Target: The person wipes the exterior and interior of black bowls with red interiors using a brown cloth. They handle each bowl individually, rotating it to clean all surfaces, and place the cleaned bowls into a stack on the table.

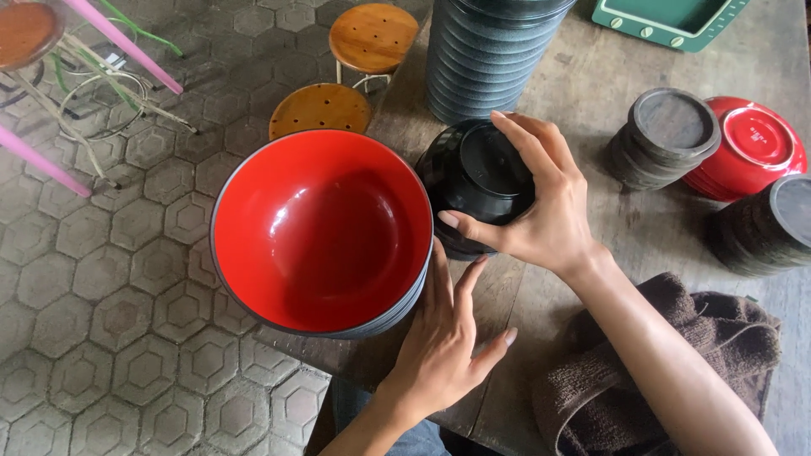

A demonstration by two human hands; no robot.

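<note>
At the near edge of the wooden table, the left hand cups the underside of a stack of bowls, red inside and dark outside, fingers spread up against its side. Just to the right, the right hand closes over an upturned black bowl, thumb on the near side and fingers curled round the far rim; it seems to rest on the table, though the hand hides its base. Behind stands a tall stack of dark bowls. Further right sit small dark lids, an upturned red bowl and a green tray. A brown cloth lies under the right forearm.
</note>
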